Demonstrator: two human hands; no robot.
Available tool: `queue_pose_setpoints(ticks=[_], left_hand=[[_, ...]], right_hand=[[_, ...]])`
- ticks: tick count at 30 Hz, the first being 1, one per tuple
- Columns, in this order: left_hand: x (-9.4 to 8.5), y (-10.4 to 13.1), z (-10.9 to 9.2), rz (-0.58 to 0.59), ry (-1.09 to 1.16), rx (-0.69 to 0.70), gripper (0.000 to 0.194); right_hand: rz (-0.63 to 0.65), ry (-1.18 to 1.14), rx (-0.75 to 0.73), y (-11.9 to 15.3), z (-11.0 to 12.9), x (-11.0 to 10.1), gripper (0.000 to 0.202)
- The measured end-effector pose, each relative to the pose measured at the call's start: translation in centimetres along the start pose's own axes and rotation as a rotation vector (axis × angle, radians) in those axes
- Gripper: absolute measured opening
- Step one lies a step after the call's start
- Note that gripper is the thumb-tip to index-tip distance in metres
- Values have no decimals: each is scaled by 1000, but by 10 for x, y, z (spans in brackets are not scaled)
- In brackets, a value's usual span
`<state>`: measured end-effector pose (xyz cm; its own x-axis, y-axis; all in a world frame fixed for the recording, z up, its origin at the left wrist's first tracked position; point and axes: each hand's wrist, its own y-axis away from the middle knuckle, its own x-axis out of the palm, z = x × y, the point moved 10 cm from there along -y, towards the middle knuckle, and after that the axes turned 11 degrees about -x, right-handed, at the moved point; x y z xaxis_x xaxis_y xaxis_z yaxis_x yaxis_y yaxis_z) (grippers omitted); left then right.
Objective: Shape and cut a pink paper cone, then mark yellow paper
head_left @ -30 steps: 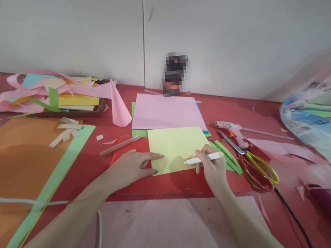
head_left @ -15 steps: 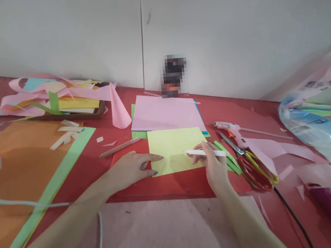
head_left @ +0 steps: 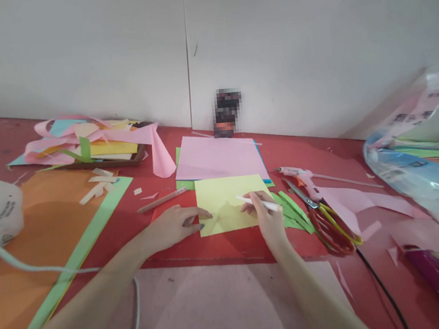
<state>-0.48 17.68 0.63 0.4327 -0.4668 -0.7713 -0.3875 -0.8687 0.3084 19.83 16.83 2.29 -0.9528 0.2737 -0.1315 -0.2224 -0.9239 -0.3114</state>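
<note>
A pale yellow sheet of paper (head_left: 224,189) lies in front of me on a red sheet (head_left: 211,248). My left hand (head_left: 178,222) rests at its left edge, index finger and thumb stretched apart with their tips on the paper. On the right side, my right hand (head_left: 266,214) grips a white pen (head_left: 271,205) above the yellow sheet. The pen points left and lies at a low slant; whether its tip touches the paper I cannot tell. Green paper strips (head_left: 295,211) lie just right of that hand.
Scissors (head_left: 315,210) and a pink glue gun (head_left: 301,175) lie at right, near a purple power strip (head_left: 437,278). Behind the yellow sheet are pink paper (head_left: 219,157) and a pink paper cone (head_left: 161,154). A capped pen (head_left: 161,200) and a scrap tray (head_left: 127,161) are at left.
My right hand has shifted left over the yellow sheet, and the pen's back end has tipped lower. My left hand stays at the sheet's left edge. The camera view has tilted up slightly.
</note>
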Motion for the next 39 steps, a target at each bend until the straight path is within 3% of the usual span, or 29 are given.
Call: queue_pose_setpoints(ticks=[14, 21, 27, 39], left_hand=[[-2, 1, 1, -45, -51, -26, 30], [-3, 2, 0, -60, -84, -42, 30], [-1, -1, 2, -54, -104, -55, 27], [-2, -3, 1, -54, -81, -24, 31]], right_hand=[[2, -45, 6, 2, 10, 5, 17], [126, -119, 43, 20, 25, 23, 24], [192, -142, 88, 34, 21, 47, 27], [258, -117, 130, 37, 16, 62, 29]])
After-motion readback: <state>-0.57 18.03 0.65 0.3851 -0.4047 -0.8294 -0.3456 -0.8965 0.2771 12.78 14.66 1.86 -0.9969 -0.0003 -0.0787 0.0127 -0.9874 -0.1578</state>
